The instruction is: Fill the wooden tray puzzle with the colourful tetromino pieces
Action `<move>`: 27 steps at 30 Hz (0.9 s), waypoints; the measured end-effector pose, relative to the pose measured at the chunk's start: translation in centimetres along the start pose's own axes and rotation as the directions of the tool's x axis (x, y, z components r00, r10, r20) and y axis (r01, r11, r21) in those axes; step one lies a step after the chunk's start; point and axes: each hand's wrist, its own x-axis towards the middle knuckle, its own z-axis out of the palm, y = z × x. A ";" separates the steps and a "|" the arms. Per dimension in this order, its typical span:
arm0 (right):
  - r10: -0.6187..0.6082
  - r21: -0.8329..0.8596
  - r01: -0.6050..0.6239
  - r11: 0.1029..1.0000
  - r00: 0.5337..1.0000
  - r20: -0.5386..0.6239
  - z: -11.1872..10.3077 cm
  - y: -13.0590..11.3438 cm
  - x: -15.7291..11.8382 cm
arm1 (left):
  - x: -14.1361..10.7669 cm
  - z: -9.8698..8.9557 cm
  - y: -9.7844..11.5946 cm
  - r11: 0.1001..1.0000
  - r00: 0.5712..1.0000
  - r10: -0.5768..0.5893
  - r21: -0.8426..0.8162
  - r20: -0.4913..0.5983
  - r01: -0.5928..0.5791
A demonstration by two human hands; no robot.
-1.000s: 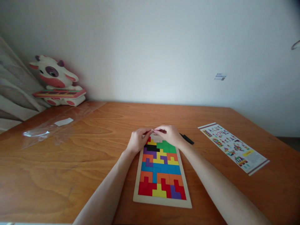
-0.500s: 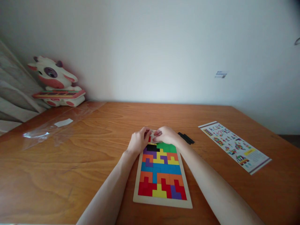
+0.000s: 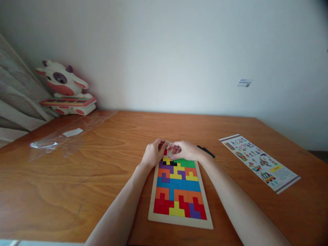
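Note:
A wooden tray puzzle (image 3: pixel 180 222) with a pale frame lies before me, filled for the most part with flat coloured pieces. At its far left corner is my left hand (image 3: pixel 154 152), thumb and fingertips pinched together by a red piece (image 3: pixel 165 152). My right hand (image 3: pixel 183 150) hovers over the far end with curled fingers near bare pale board. Whatever either hand may hold is too small or hidden to make out. Between and just below the hands are a yellow piece (image 3: pixel 167 160) and a black piece (image 3: pixel 173 164). Green pieces (image 3: pixel 188 162) lie beneath my right wrist.
Black pieces (image 3: pixel 207 151) lie on the wooden table (image 3: pixel 102 177) just right of the tray. Farther right is a printed pattern sheet (image 3: pixel 258 160). At the left are a clear plastic bag (image 3: pixel 57 140) and a cow-shaped toy keyboard (image 3: pixel 68 89) against the wall.
More of the yellow piece now shows, against the black piece. My right hand's fingers have shifted slightly away from my left hand and curled more. The whole view has shifted a little.

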 end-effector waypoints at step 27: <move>-0.038 0.347 0.228 0.910 0.877 -0.479 1.8 -1.0 -1.4 | 0.2 0.0 1.7 0.783 0.972 -0.124 -0.582 0.197 0.218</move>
